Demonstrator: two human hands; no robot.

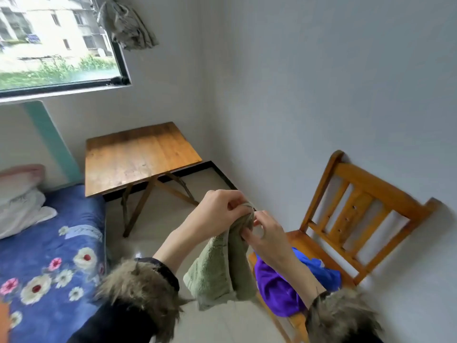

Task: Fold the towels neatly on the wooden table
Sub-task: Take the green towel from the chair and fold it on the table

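Fur-trimmed dark cuffs (138, 290) are seen closest to the lens, one at each lower corner, with bare forearms rising from them toward the middle of the view. At the far left, a bed (49, 256) covered by a blue flowered sheet is shown, with a white pillow (19, 209) lying at its head. Beyond it, in the corner under a window (57, 43), the wooden table (138, 157) is placed on crossed legs. A grey cloth (126, 23) is hung on the wall beside the window frame.

Toward the centre, the left hand (217, 214) is raised, and the top edge of a green towel (222, 266) is pinched between its curled fingers and thumb. The towel is held in the air, well apart from the table, and is draped downward in two hanging folds. Just beside it, the right hand (267, 236) is closed on the same bunched top edge, its fingertips curled into the fabric.

Farther right, a wooden chair (358, 209) is set against the wall, and a purple towel (279, 288) and a blue towel (319, 266) are heaped on its seat, partly hidden by the right forearm.
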